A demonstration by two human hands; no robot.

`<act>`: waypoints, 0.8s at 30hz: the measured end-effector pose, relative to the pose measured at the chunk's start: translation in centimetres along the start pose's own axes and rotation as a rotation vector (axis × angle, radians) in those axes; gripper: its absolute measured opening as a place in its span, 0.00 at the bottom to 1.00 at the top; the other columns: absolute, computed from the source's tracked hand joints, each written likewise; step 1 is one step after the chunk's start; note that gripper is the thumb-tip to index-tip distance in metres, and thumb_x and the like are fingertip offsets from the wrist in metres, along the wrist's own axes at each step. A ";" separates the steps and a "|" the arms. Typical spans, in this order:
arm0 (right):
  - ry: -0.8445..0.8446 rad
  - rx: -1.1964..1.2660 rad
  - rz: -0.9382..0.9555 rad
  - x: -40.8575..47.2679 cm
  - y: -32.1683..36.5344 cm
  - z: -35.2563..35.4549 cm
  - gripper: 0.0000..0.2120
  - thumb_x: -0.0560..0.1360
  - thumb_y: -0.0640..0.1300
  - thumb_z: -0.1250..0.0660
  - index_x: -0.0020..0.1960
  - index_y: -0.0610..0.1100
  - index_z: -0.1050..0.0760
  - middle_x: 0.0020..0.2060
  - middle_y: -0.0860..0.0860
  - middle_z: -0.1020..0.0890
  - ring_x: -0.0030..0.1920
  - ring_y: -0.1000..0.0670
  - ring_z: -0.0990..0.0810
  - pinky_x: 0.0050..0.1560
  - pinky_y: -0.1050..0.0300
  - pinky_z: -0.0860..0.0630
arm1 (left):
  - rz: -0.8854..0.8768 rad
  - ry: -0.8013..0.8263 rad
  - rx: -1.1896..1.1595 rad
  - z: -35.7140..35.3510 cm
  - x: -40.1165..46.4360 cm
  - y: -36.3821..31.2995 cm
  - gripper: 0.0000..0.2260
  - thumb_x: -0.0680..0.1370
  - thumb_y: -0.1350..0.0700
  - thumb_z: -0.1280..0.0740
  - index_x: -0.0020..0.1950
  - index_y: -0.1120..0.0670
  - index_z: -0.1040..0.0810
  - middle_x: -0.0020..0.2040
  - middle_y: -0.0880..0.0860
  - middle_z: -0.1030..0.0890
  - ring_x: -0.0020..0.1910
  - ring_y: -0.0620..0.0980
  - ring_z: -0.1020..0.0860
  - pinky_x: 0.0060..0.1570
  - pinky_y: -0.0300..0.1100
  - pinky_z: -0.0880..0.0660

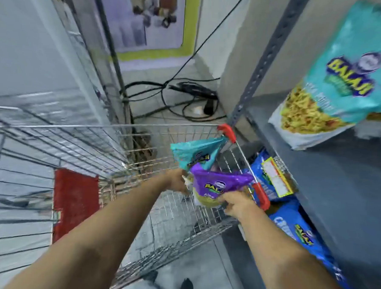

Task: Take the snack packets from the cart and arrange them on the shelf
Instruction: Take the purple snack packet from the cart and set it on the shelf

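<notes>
The purple packet sits right of centre in the frame, held over the far corner of the wire cart. My right hand grips its lower edge from below — fingers curled and pinched on the wrapper. My left hand comes in at the packet's left side; its fingertips are hidden behind the wrapper, so I cannot tell whether they are closed on it or merely touching.

Just behind the purple one, a teal packet leans upright inside the cart, against the corner with the red bumper. A second red bumper shows on the cart's right rim, beside my right hand. A red panel hangs on the cart at lower left of the frame.

To the right rises the grey shelf. On its upper level, in the upper right of the frame, stands a large teal packet, tilted and blurred. Below the shelf board, blue packets lie stacked along the lower right, and a yellow-bordered packet back faces out above them.

Further off, at top centre — a poster on the wall, and black cables coiled on the floor beneath it. My shoes show at the bottom edge.
</notes>
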State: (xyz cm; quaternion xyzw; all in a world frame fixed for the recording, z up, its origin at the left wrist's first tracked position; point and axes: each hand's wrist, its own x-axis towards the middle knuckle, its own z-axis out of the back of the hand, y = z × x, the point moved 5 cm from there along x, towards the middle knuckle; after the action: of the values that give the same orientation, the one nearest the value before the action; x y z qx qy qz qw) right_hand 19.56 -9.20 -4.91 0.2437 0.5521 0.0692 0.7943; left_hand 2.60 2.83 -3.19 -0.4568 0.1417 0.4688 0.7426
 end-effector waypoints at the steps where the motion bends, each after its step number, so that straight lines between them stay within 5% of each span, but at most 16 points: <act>1: 0.044 -0.038 -0.035 0.1 0.0 -0.1 0.14 0.73 0.26 0.35 0.34 0.40 0.30 0.34 0.47 0.29 0.35 0.53 0.30 0.36 0.57 0.35 | -0.017 0.020 -0.081 -0.7 0.5 0.1 0.32 0.69 0.57 0.23 0.70 0.60 0.31 0.62 0.56 0.22 0.61 0.55 0.24 0.62 0.45 0.28; 3: 0.052 -0.040 -0.041 1.4 0.4 0.4 0.16 0.74 0.26 0.35 0.33 0.40 0.31 0.34 0.48 0.28 0.39 0.55 0.26 0.32 0.61 0.32 | -0.068 0.037 -0.266 -2.3 1.7 0.4 0.37 0.67 0.56 0.22 0.72 0.57 0.35 0.64 0.54 0.26 0.65 0.54 0.26 0.63 0.46 0.28; 6: 0.073 -0.014 -0.004 3.7 1.1 0.6 0.18 0.77 0.25 0.38 0.31 0.37 0.32 0.18 0.50 0.25 0.19 0.55 0.25 0.16 0.69 0.35 | -0.138 -0.017 -0.509 -4.2 4.1 0.7 0.36 0.64 0.49 0.20 0.68 0.53 0.30 0.63 0.53 0.22 0.59 0.48 0.22 0.61 0.47 0.23; 8: 0.089 0.035 0.029 5.6 1.1 0.6 0.15 0.75 0.24 0.36 0.33 0.37 0.28 0.16 0.51 0.23 0.15 0.57 0.25 0.19 0.69 0.29 | -0.191 -0.021 -0.683 -4.9 5.1 0.2 0.25 0.69 0.56 0.23 0.64 0.57 0.25 0.61 0.55 0.19 0.52 0.43 0.19 0.57 0.40 0.22; 10: 0.083 0.078 0.073 6.8 0.8 0.9 0.06 0.70 0.32 0.26 0.40 0.38 0.23 0.29 0.50 0.15 0.29 0.57 0.17 0.38 0.69 0.22 | -0.201 -0.087 -0.787 -5.0 5.5 -0.1 0.14 0.73 0.61 0.27 0.58 0.56 0.20 0.58 0.58 0.18 0.50 0.44 0.19 0.56 0.40 0.22; 12: 0.039 0.082 0.159 8.0 0.2 1.5 0.28 0.55 0.47 0.15 0.51 0.38 0.18 0.49 0.48 0.13 0.48 0.51 0.15 0.58 0.58 0.22 | -0.223 -0.120 -0.788 -4.7 5.1 -0.7 0.09 0.75 0.61 0.30 0.54 0.52 0.19 0.53 0.54 0.17 0.45 0.39 0.19 0.54 0.35 0.22; 13: 0.040 0.081 0.189 7.6 0.3 1.7 0.36 0.51 0.49 0.14 0.55 0.38 0.18 0.53 0.46 0.14 0.49 0.50 0.16 0.56 0.57 0.21 | -0.224 -0.128 -0.781 -4.3 4.7 -0.8 0.07 0.76 0.61 0.31 0.53 0.55 0.20 0.50 0.54 0.17 0.44 0.39 0.19 0.52 0.34 0.22; 16: 0.047 0.063 0.311 3.2 2.2 2.0 0.20 0.65 0.43 0.19 0.54 0.39 0.18 0.48 0.48 0.14 0.41 0.54 0.18 0.37 0.69 0.24 | -0.202 -0.184 -0.817 -2.4 3.0 -1.2 0.09 0.78 0.56 0.34 0.51 0.62 0.20 0.46 0.56 0.17 0.42 0.44 0.18 0.48 0.41 0.21; 18: 0.092 0.090 0.411 0.3 3.7 1.8 0.17 0.70 0.43 0.23 0.57 0.42 0.19 0.49 0.50 0.14 0.49 0.52 0.16 0.43 0.66 0.22 | -0.204 -0.199 -0.839 -0.2 1.1 -2.2 0.11 0.78 0.52 0.35 0.52 0.59 0.21 0.46 0.53 0.16 0.40 0.43 0.16 0.42 0.37 0.20; 21: 0.119 0.199 0.566 -5.1 6.3 2.0 0.16 0.70 0.46 0.24 0.57 0.49 0.21 0.55 0.51 0.15 0.56 0.49 0.16 0.60 0.52 0.21 | -0.262 -0.214 -0.840 3.8 -2.4 -4.6 0.12 0.76 0.49 0.32 0.50 0.57 0.19 0.50 0.58 0.14 0.47 0.54 0.15 0.47 0.44 0.18; 24: 0.077 0.368 0.707 -10.4 8.3 3.7 0.19 0.64 0.53 0.24 0.53 0.50 0.19 0.56 0.49 0.15 0.58 0.46 0.17 0.61 0.47 0.22 | -0.351 -0.233 -0.784 7.8 -6.6 -8.8 0.14 0.75 0.46 0.31 0.47 0.57 0.17 0.46 0.57 0.13 0.45 0.53 0.15 0.48 0.45 0.18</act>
State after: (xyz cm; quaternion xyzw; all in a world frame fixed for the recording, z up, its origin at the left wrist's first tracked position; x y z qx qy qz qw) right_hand 20.31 -7.04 8.74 0.5540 0.4669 0.2473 0.6434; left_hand 4.70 4.13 10.06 -0.6651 -0.2111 0.4023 0.5927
